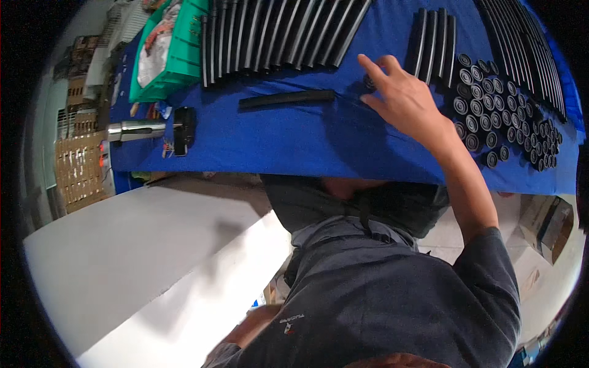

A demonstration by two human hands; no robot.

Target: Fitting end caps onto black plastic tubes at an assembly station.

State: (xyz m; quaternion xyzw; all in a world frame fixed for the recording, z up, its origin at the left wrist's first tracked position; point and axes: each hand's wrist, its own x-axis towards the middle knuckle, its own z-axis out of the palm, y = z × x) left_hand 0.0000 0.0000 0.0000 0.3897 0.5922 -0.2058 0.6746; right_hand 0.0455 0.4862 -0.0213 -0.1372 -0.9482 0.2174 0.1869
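Observation:
My right hand [402, 92] reaches out over the blue-covered table [294, 141], fingers spread and palm down. Its fingertips rest at a small black round cap [368, 82], which the fingers partly hide. A single black tube [286, 98] lies flat just left of the hand. A row of several black tubes [276, 34] lies beyond it, and three more tubes [432, 43] lie just right of the hand. A cluster of several black round caps [497, 110] stands to the right. My left hand is out of sight.
A green bin [175, 49] with bagged parts sits at the table's far left. A metal-barrelled tool [138, 130] and a black block [184, 130] lie near the left front edge. Long black rods [521, 43] line the far right. A white board [123, 257] lies below the table.

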